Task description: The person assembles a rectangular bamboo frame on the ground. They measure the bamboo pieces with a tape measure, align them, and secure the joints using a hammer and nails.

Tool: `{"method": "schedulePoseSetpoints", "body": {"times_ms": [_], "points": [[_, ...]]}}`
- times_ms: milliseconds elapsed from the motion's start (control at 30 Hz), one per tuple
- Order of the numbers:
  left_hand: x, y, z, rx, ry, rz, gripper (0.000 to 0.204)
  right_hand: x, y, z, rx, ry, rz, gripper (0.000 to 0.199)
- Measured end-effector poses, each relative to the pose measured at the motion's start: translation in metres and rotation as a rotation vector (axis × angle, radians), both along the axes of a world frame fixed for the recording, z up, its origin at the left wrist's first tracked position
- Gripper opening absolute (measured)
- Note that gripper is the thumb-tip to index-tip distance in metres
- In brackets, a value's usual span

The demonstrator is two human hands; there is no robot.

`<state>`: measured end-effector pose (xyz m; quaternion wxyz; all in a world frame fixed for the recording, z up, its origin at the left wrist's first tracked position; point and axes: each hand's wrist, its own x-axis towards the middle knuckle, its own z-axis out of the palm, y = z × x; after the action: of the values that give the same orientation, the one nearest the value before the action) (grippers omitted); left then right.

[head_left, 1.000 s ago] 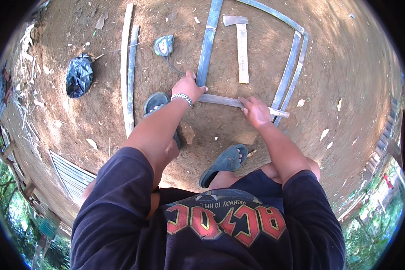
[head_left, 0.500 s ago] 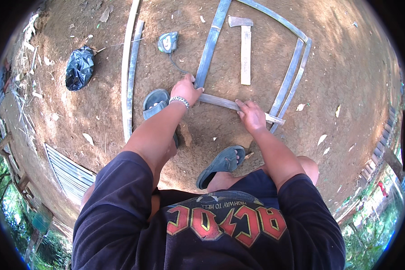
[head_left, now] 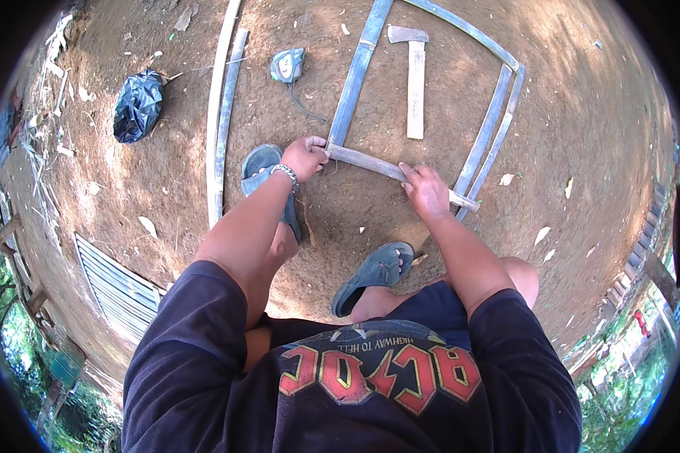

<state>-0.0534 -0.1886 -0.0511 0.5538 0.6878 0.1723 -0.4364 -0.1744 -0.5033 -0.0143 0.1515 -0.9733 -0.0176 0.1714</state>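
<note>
A short bamboo strip (head_left: 366, 161) lies crosswise in front of me, over the lower end of a long bluish-grey bamboo strip (head_left: 353, 83). My left hand (head_left: 305, 157), with a chain bracelet at the wrist, is closed with its fingertips at the crosspiece's left end. Towards the other end, my right hand (head_left: 426, 192) grips the same crosspiece, thumb and fingers around it. Its pale right tip lies over two more bamboo strips (head_left: 485, 132). Beyond my hands, inside this frame shape, an axe (head_left: 415, 87) with a pale wooden handle rests on the soil.
A tape measure (head_left: 286, 66) with a dark cord lies beyond my left hand. Two long strips (head_left: 221, 121) run along the left. Farther left is a crumpled black plastic bag (head_left: 137, 107). A bundle of slats (head_left: 117, 283) lies lower left. My sandalled feet (head_left: 378, 275) flank the work.
My left hand has drawn slightly left and down, uncovering the corner where the strips meet. My right hand stays on the crosspiece. The whole view has shifted a little.
</note>
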Motion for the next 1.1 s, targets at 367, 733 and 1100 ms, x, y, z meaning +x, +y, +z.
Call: {"method": "schedulePoseSetpoints", "body": {"times_ms": [367,733,1100], "points": [[-0.019,0.0,-0.004,0.108,-0.196,-0.005,0.032,-0.002,0.006,-0.003,-0.006,0.006,0.014,0.05],[-0.018,-0.004,0.006,0.216,-0.17,-0.023,0.035,0.005,0.009,0.001,-0.037,0.074,-0.014,0.049],[-0.015,-0.006,0.011,0.225,-0.181,-0.055,0.034,0.003,0.009,0.001,-0.028,0.023,-0.018,0.05]]}}
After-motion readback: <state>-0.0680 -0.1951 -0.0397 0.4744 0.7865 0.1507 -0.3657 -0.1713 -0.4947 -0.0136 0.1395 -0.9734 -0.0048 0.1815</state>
